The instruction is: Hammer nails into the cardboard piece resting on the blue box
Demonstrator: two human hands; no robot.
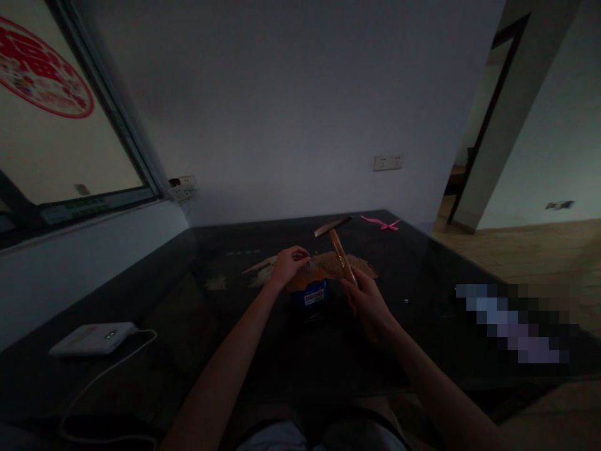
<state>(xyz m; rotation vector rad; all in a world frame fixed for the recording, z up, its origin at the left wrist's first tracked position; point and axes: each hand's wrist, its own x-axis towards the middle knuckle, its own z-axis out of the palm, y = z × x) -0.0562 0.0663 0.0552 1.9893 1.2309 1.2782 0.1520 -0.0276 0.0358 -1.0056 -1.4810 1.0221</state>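
My right hand (365, 295) is closed around the wooden handle of a hammer (339, 247), its metal head raised above the table. Resting on a blue box (315, 293) is a brown, irregular flat piece (326, 266) that looks like wood or bark. My left hand (290, 263) is at the left part of this piece, fingers curled and pinched together at its top. Whatever the left fingertips hold is too small and dark to make out.
The dark table (225, 250) meets a wall at the back. A pink ribbon (387, 224) lies at the back right. On the left is a white device (94, 338) with a white cable (101, 376). A blurred patch (511, 322) covers something at the right edge.
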